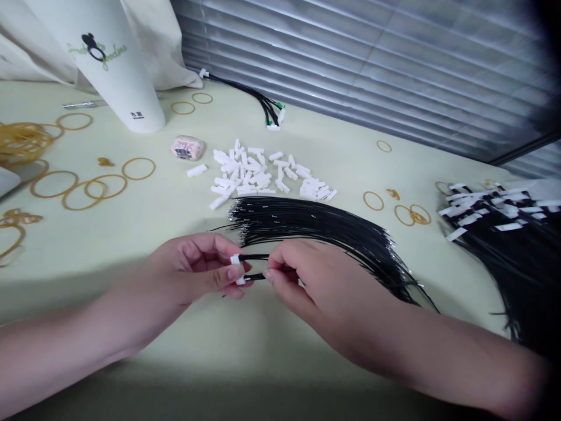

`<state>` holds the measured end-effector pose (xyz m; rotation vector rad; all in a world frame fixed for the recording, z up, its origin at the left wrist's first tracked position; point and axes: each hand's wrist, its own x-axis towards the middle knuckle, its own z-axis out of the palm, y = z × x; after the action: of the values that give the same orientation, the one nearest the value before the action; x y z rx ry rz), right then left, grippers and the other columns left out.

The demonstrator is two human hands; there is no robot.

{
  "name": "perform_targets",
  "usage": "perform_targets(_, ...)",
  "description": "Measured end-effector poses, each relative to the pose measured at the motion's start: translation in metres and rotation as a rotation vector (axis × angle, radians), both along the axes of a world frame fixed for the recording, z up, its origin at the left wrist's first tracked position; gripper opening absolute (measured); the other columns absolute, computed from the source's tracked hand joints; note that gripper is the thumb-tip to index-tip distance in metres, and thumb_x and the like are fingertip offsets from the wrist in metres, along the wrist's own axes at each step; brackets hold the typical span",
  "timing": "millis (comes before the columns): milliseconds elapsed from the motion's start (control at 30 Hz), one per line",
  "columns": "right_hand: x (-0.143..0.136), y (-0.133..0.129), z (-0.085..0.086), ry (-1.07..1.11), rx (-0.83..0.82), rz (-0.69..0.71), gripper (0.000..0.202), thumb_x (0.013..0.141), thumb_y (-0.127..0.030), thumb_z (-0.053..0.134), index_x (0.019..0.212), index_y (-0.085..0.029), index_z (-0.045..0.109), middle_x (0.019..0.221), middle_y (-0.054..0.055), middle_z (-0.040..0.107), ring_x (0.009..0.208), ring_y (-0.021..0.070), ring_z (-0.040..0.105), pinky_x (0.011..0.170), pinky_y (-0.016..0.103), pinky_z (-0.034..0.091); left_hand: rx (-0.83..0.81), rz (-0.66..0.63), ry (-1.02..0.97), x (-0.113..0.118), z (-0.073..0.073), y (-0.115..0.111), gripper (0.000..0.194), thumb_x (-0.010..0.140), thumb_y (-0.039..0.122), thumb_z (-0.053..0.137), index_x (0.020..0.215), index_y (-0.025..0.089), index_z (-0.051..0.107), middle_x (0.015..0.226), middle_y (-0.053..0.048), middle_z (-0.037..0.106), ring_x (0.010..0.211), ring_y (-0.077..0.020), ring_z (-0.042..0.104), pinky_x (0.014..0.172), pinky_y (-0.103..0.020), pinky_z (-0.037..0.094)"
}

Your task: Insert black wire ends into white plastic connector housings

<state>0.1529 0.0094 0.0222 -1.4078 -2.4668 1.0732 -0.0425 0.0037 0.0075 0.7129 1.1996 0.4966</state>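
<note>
Between the thumb and fingers of my left hand (pixel 205 266) is a small white connector housing (pixel 237 269). Black wires (pixel 254 257) run from its right side toward my right hand (pixel 307 272), whose thumb and index finger pinch a black wire (pixel 258 277) close to the housing. The wires' far ends are hidden behind my right hand. Just beyond both hands lies a thick bundle of black wires (pixel 307 219) with bare metal terminals at its ends. Behind that bundle is a loose pile of white connector housings (pixel 245 169).
A large pile of black wires with white connectors (pixel 486 213) lies at the right. Rubber bands (pixel 105 187) are scattered at left and right. A white tumbler (pixel 127 88), a small pink object (pixel 187 148) and a wired harness (pixel 258 96) stand or lie toward the blinds (pixel 333 58).
</note>
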Motion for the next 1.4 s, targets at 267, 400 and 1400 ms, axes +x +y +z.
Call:
perform_targets(267,-0.005,0.000,0.001,-0.012,-0.053,-0.034,0.018,0.086,-0.019,0.043,0.070,-0.016,0.052,0.066,-0.001,0.054,0.058,0.0112,0.044,0.053,0.026,0.028,0.004,-0.019,-0.008,-0.002,-0.001,-0.001,0.015,0.071,0.022,0.069,0.081,0.017,0.060,0.075,0.001,0.064,0.070,-0.0131,0.061,0.070,-0.024,0.046)
perform_targets(400,-0.009,-0.004,-0.004,-0.022,0.062,-0.007,0.016,0.082,-0.011,0.048,0.067,-0.015,0.051,0.064,0.000,0.053,0.057,0.0107,0.043,0.052,0.025,0.029,0.002,-0.031,-0.021,-0.003,-0.003,-0.001,0.014,0.073,0.022,0.068,0.083,0.017,0.060,0.076,0.001,0.064,0.070,-0.0122,0.060,0.070,-0.023,0.046)
perform_targets(1400,0.006,0.004,-0.007,0.123,0.279,0.035,0.009,0.085,-0.010,0.046,0.081,-0.011,0.055,0.079,0.004,0.054,0.073,0.0136,0.049,0.067,0.028,0.040,0.150,0.188,-0.083,-0.001,-0.006,0.002,0.012,0.072,0.018,0.071,0.081,0.017,0.063,0.074,0.002,0.064,0.064,-0.0071,0.059,0.060,-0.014,0.050)
